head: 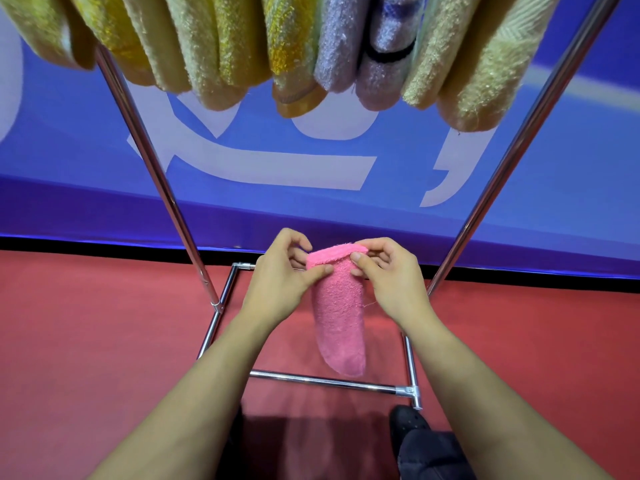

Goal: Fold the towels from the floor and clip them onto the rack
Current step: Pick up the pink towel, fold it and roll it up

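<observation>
A folded pink towel (339, 313) hangs in the air between both hands, above the rack's base. My left hand (280, 275) pinches its upper left edge with thumb and fingers. My right hand (388, 275) pinches the upper right edge. The towel's top is folded over and its lower end dangles free. The metal rack (162, 181) stands in front of me, its two slanted poles rising to either side. Several folded towels (221, 53) in yellow, cream and lilac hang along the top of the view.
The rack's chrome base bar (322, 380) lies on the red floor (86, 341) just below the towel. A blue banner with white shapes (346, 161) stands behind the rack. My dark shoe (408, 422) is by the base's right corner.
</observation>
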